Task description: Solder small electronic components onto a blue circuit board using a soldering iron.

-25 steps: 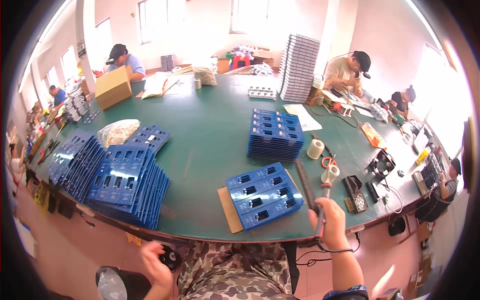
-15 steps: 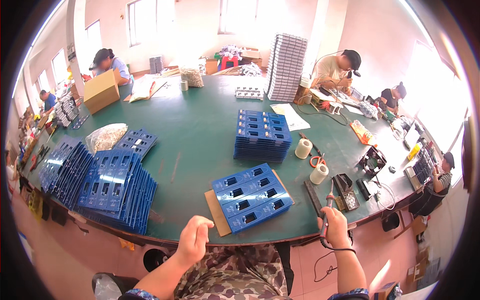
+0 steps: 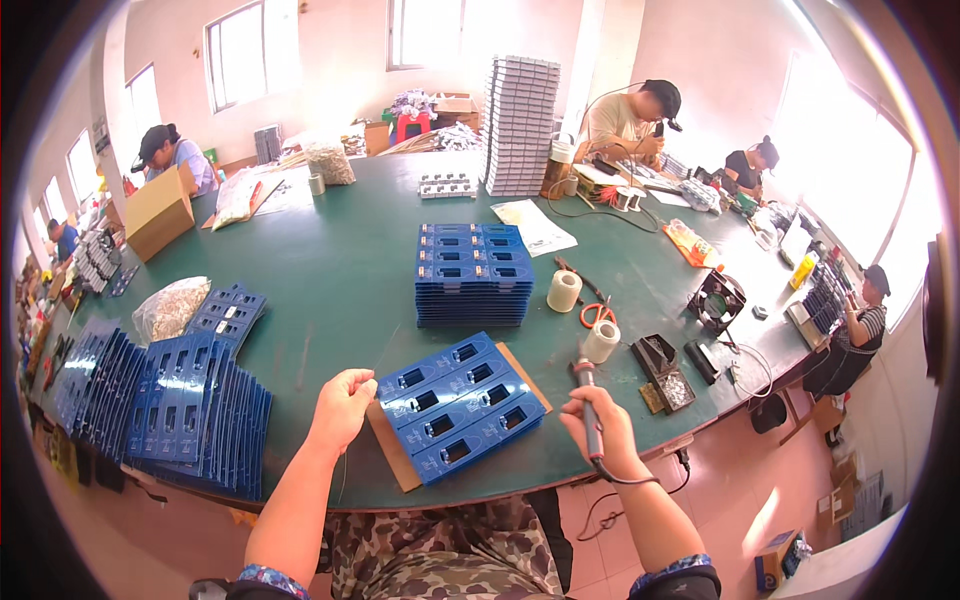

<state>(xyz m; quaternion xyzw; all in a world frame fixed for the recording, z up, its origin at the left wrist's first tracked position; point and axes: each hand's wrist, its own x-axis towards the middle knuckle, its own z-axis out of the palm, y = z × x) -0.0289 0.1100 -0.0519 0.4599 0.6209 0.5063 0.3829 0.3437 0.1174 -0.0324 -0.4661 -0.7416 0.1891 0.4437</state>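
Fanned stacks of dark-blue moulded plastic trays (image 3: 165, 415) lie at the far left of the green round worktable (image 3: 340, 270). The left hand (image 3: 343, 405), which hung below the table edge a moment ago, has risen onto the tabletop; its fingers are curled loosely together, pinching what looks like a thin wire, just beside the blue slotted plastic tray on its brown cardboard sheet (image 3: 462, 403). That tray rests at the near table edge between both hands, unmoved. The right hand (image 3: 603, 432) stays clamped around a black-handled soldering iron (image 3: 588, 405), now raised more upright. White tape rolls (image 3: 600, 341) stand beyond it.
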